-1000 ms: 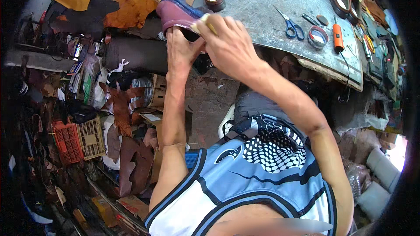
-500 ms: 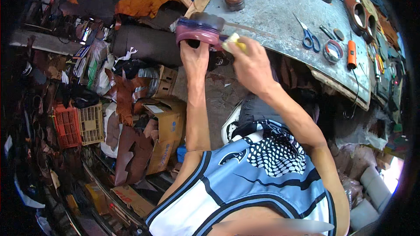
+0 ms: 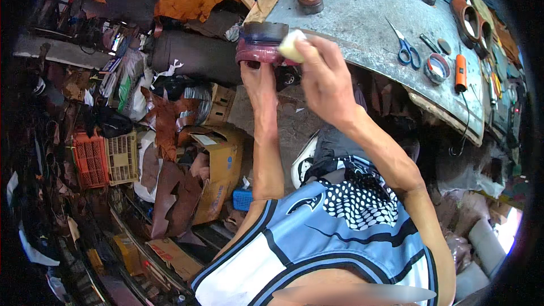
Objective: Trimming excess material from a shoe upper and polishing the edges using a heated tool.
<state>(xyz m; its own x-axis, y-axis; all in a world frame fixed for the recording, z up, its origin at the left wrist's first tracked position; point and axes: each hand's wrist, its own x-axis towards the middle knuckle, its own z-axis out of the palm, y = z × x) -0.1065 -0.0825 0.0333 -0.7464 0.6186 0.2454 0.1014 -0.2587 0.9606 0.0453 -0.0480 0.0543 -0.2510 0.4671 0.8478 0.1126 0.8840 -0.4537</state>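
Observation:
A burgundy shoe (image 3: 256,54) with a dark sole is held up beside the bench corner, its sole facing away from me. My left hand (image 3: 259,84) reaches into the shoe's opening and holds it from inside; those fingers are mostly hidden. Pinched in my right hand (image 3: 330,86) is a pale yellow sponge (image 3: 291,47), which overlaps the right end of the shoe near the sole edge. Whether the sponge presses on the leather is hard to tell, as it is slightly blurred.
On the grey bench (image 3: 362,29) lie blue-handled scissors (image 3: 408,54), a round tin (image 3: 436,68) and an orange corded tool (image 3: 460,73). Several brown shoes (image 3: 308,7) stand along its far side. A cardboard box (image 3: 220,174), a red crate (image 3: 90,160) and leather scraps (image 3: 177,192) lie to the left.
My right hand has brought the sponge left and a little up, from beside the shoe to over its right end. The shoe stays on my left hand, and the whole view has shifted slightly.

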